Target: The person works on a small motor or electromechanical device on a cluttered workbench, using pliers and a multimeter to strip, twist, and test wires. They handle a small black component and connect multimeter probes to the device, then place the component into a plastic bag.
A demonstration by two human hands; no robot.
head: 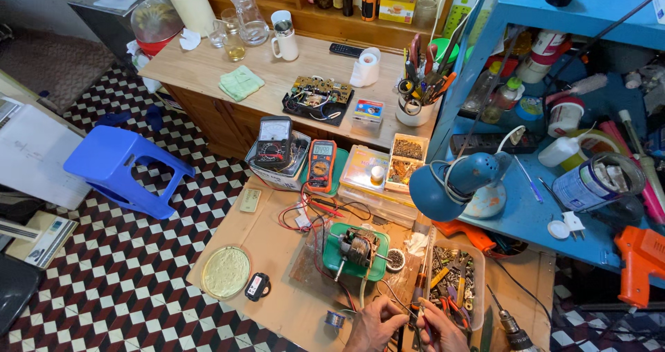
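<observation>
My left hand (374, 324) and my right hand (440, 329) meet at the front edge of the low workbench (277, 303), pinching thin wires and a slim tool between them. Just beyond them a small electric motor (357, 247) with copper windings sits on a green tray (332, 258). Red and black leads (312, 213) trail from the motor toward an orange digital multimeter (321, 165). A small spool of solder wire (335, 319) lies left of my left hand.
A clear bin of pliers and screwdrivers (454, 283) sits to the right, with a blue desk lamp (450, 182) above it. An analogue meter (274, 141), parts boxes (388, 172), a round plate (226, 272), a blue stool (125, 168) and an orange glue gun (641, 262) surround the bench.
</observation>
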